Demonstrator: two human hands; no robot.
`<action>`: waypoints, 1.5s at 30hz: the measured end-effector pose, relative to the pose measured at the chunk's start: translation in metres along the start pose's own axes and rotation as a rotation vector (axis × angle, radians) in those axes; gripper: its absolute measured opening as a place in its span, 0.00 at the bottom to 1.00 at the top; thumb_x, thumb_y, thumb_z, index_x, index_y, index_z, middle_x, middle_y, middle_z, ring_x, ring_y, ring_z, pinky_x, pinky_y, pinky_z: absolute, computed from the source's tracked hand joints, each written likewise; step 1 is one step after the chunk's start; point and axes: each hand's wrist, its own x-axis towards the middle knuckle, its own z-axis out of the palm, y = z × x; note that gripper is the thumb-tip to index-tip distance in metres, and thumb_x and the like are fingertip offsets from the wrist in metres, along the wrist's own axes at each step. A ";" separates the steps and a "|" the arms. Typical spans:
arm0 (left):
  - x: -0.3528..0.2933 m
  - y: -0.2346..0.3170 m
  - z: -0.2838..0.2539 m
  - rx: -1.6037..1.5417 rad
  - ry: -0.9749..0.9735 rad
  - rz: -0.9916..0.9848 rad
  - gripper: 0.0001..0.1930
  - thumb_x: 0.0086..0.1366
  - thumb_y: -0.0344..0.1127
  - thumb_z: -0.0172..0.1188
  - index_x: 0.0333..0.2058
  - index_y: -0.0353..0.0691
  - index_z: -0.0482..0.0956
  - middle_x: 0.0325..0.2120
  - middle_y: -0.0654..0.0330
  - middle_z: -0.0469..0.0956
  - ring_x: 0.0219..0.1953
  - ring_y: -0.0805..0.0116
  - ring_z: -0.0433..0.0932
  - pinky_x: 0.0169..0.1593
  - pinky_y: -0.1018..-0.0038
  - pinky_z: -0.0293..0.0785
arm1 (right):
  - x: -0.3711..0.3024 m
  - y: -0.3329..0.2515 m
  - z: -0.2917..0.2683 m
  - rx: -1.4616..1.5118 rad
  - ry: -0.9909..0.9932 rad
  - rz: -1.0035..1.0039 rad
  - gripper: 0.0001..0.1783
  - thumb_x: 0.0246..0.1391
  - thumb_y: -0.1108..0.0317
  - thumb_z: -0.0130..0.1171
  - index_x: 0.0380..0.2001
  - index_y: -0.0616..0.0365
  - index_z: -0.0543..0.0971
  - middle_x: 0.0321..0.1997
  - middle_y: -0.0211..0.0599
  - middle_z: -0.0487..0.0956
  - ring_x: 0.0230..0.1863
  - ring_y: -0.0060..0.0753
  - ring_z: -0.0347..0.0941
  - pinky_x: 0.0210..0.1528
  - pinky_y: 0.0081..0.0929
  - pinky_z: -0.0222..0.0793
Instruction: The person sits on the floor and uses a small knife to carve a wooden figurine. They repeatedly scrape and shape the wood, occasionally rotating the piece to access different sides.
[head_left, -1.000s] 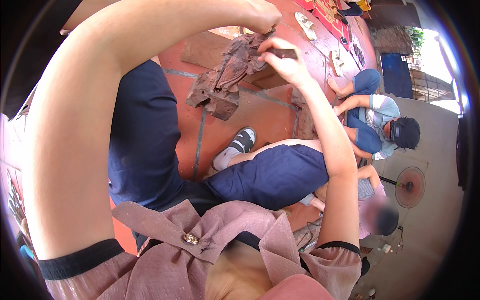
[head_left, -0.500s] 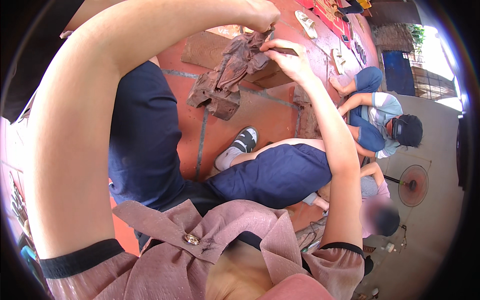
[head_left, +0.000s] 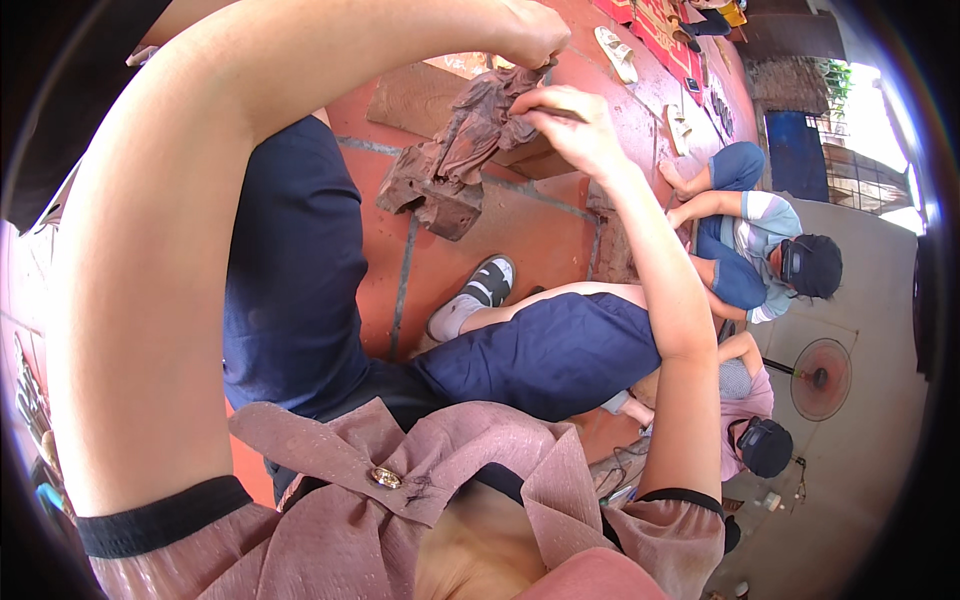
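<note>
The right hand [head_left: 575,132] pinches a thin dark tool [head_left: 563,113] at the reddish-brown carved figure [head_left: 468,135], while the left hand [head_left: 538,38] curls over its top end, though I can't tell whether those fingers grip it. The figure slants over the red tiled floor [head_left: 545,240], beside a brown board [head_left: 410,98]. Over to the right, a co-worker in a cap [head_left: 765,250] sits with knees bent, near a fan [head_left: 821,378]
</note>
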 end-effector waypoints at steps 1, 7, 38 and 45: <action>0.002 -0.001 0.001 0.003 -0.004 0.017 0.15 0.56 0.42 0.58 0.41 0.48 0.83 0.40 0.54 0.82 0.43 0.56 0.81 0.40 0.47 0.75 | 0.004 0.014 0.000 -0.253 -0.004 -0.208 0.08 0.47 0.76 0.60 0.33 0.57 0.82 0.33 0.31 0.82 0.37 0.26 0.76 0.42 0.23 0.72; 0.004 -0.003 0.005 -0.079 0.015 0.042 0.15 0.55 0.41 0.58 0.41 0.49 0.83 0.40 0.55 0.82 0.43 0.56 0.80 0.40 0.48 0.75 | 0.001 -0.006 -0.013 -0.008 0.097 -0.053 0.08 0.45 0.74 0.61 0.31 0.54 0.83 0.32 0.33 0.82 0.37 0.30 0.76 0.43 0.26 0.74; 0.028 -0.026 0.031 -0.018 0.109 0.064 0.11 0.52 0.37 0.58 0.35 0.49 0.85 0.34 0.55 0.83 0.39 0.57 0.82 0.41 0.57 0.76 | 0.019 0.002 0.018 -0.302 -0.073 0.015 0.08 0.46 0.70 0.63 0.33 0.53 0.83 0.31 0.30 0.82 0.34 0.20 0.76 0.41 0.19 0.70; 0.022 -0.009 0.017 -0.002 0.060 0.024 0.11 0.54 0.40 0.59 0.35 0.48 0.85 0.35 0.55 0.83 0.39 0.57 0.82 0.37 0.53 0.76 | 0.012 -0.013 0.012 -0.086 -0.082 0.180 0.08 0.46 0.69 0.63 0.32 0.53 0.82 0.30 0.30 0.82 0.34 0.23 0.77 0.41 0.20 0.70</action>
